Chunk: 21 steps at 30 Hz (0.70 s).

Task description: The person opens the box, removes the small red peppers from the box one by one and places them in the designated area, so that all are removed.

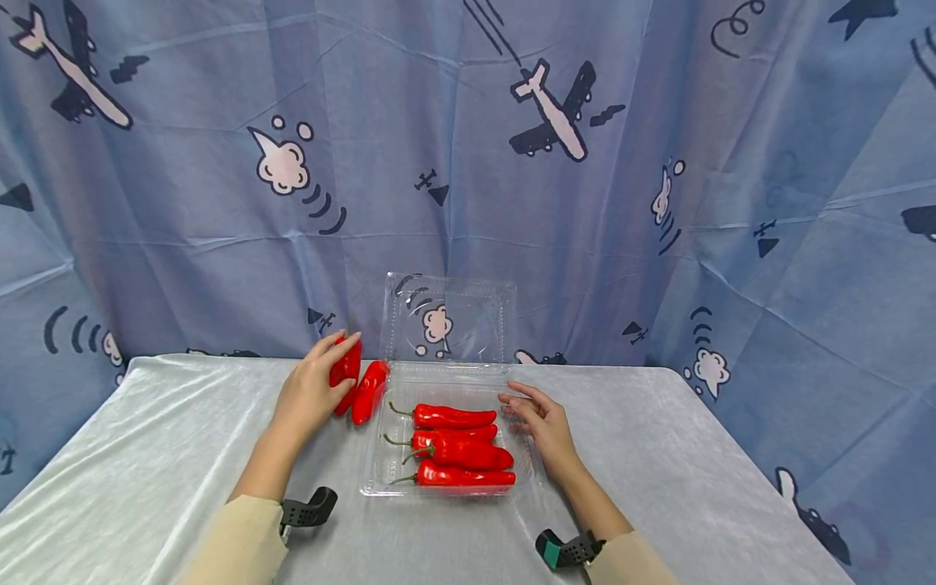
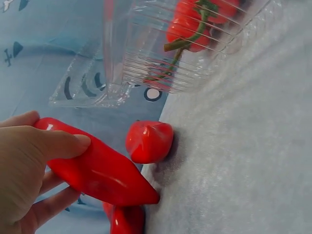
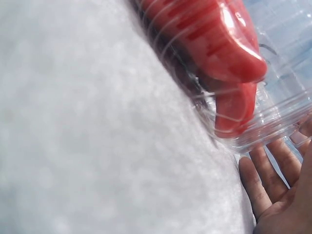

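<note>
My left hand grips a long red pepper by its upper part, thumb on one side and fingers on the other, left of a clear plastic clamshell box. A second red pepper lies between that hand and the box. Part of another red pepper shows beside the held one in the left wrist view. Several red peppers with green stems, such as the front pepper, lie side by side inside the box. My right hand is at the box's right side, its fingers extended along the wall and rim.
The box's clear lid stands raised at the back. A white cloth covers the table. Behind the table hangs a blue curtain with printed planes and clouds.
</note>
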Motion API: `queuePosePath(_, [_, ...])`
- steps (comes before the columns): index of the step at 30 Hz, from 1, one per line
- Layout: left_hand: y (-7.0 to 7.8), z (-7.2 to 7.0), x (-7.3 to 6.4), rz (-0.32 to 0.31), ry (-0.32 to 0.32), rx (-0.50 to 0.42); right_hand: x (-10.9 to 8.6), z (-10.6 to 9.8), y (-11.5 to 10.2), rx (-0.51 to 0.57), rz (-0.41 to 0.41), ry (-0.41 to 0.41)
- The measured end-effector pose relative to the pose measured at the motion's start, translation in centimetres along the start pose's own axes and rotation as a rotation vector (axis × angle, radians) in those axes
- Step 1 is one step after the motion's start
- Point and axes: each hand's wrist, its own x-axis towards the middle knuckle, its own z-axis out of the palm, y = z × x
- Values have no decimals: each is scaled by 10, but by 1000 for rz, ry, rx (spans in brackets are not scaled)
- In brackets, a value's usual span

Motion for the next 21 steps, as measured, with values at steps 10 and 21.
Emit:
queuePosePath(10, [-4,2,-1,-4,-21,-26,0,0,0,20,-5,-8])
queuePosePath(21, [-19,18,-6,9,-33,-44,1,-1,0,31,-3,-4])
